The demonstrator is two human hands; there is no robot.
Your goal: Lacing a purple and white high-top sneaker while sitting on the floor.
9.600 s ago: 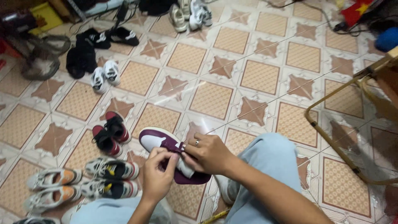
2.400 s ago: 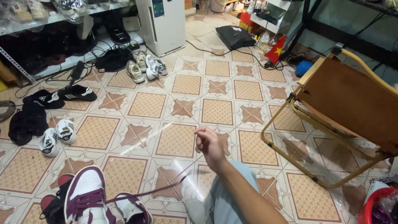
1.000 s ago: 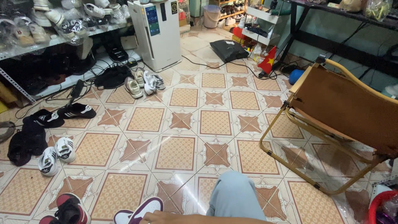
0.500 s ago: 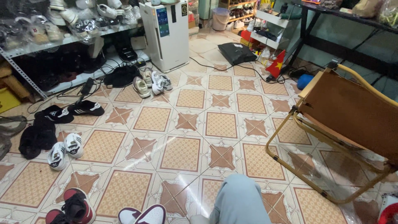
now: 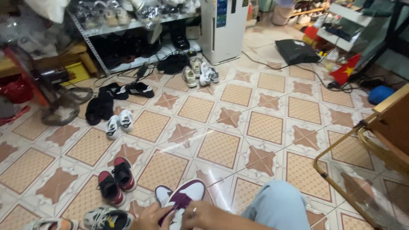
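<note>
Both hands [image 5: 179, 217] and the purple-and-white sneaker [image 5: 181, 200] seem cut off below.

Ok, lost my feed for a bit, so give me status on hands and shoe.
Both hands, left and right, on the purple-and-white sneaker. Grip cut off by frame. Red-and-black pair close alongside.

Two hands, the left hand [image 5: 150, 217] and the right hand [image 5: 204, 216], are showing at the bottom edge, both touching one purple-and-white sneaker [image 5: 181, 199]. One pair of red-and-black shoes [image 5: 116, 180] is lying beside it. One pair of small white shoes [image 5: 119, 124] and one pair of black sandals [image 5: 126, 90] are sitting farther off. One white appliance [image 5: 223, 26], one red flag [image 5: 346, 70] and one blue ball [image 5: 380, 93] are standing out beyond.
</note>
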